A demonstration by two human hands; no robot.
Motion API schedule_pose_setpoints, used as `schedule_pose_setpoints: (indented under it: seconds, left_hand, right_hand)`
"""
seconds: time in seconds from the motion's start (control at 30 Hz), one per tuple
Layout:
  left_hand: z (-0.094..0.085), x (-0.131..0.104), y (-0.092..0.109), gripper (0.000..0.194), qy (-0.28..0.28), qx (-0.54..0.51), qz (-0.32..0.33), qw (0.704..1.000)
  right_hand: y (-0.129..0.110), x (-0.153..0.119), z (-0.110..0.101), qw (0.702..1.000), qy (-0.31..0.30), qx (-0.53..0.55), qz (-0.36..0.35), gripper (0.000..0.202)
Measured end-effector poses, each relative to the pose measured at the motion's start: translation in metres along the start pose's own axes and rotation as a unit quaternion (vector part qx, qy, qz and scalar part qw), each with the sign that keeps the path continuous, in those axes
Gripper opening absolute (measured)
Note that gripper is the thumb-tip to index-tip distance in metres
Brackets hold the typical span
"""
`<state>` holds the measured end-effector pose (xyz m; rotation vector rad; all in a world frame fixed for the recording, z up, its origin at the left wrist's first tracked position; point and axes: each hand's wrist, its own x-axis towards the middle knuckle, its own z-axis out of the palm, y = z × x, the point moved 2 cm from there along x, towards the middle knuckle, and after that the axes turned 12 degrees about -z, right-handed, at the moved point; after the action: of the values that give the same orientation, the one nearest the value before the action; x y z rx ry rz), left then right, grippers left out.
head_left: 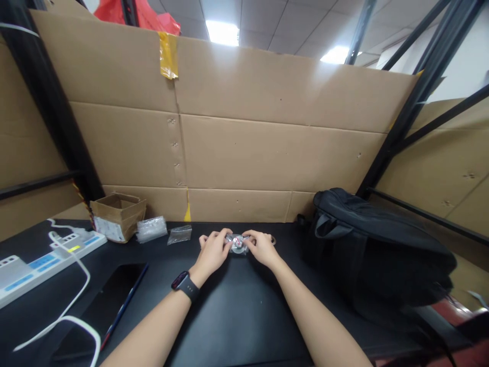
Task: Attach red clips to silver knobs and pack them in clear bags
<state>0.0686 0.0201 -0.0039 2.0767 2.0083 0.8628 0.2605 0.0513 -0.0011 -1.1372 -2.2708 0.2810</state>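
Note:
Between my two hands lies a small clear plastic bag (238, 245) with a round silvery item inside that bears a red mark; its exact kind is too small to tell. My left hand (214, 250), with a dark watch (185, 285) on the wrist, pinches the bag's left edge. At the right edge, the fingers of my right hand (263, 246) are closed on the same bag. Just beyond the right hand a brownish ring-like thing (273, 239) shows in part. Left of my left hand lies another flat clear bag (179, 234).
A stack of clear bags (152, 229) and an open cardboard box (119, 216) stand at back left. A white power strip (53, 262), a white cable (82, 267) and a dark tablet (110, 300) lie left. A black backpack (374, 250) fills the right side. Cardboard (244, 168) walls the back.

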Motion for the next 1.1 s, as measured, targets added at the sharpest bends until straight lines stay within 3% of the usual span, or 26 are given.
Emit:
schedule_pose_setpoints:
  seconds: [0.1,0.27,0.43,0.53,0.63,0.77,0.93,1.0,1.1]
  left_hand:
    - [0.000,-0.004,0.006,0.030,0.024,0.062,0.033,0.997]
    - [0.003,-0.019,0.020,0.039,-0.045,0.091,0.141,0.985]
    - [0.005,-0.017,0.020,0.032,-0.014,0.106,0.129,0.986]
    - [0.001,-0.001,0.003,0.033,0.007,0.131,0.094,0.987]
    - [-0.006,0.018,-0.026,0.035,0.014,0.161,0.030,0.986]
    - [-0.010,0.035,-0.062,0.036,0.016,0.190,-0.036,0.981]
    - [-0.013,0.039,-0.068,0.043,0.050,0.166,-0.038,0.984]
    - [-0.015,0.038,-0.061,0.038,0.017,0.125,0.002,0.992]
    - [-0.019,0.030,-0.047,0.025,-0.080,0.076,0.076,0.991]
  right_hand:
    - [0.000,0.000,0.008,0.998,-0.007,-0.068,0.010,0.016]
    - [0.001,0.001,0.013,0.983,0.007,-0.182,-0.011,0.012]
    - [0.005,0.002,0.005,0.985,0.028,-0.171,-0.013,0.009]
    - [0.009,0.000,-0.002,0.986,0.044,-0.161,-0.003,0.011]
    - [0.015,-0.001,-0.010,0.986,0.055,-0.159,0.012,0.012]
    - [0.029,-0.003,-0.022,0.989,0.033,-0.144,0.009,0.018]
    - [0.051,-0.009,-0.037,0.994,-0.042,-0.102,0.004,0.041]
    - [0.060,-0.012,-0.042,0.992,-0.070,-0.098,0.023,0.045]
    - [0.069,-0.015,-0.047,0.992,-0.095,-0.081,0.031,0.037]
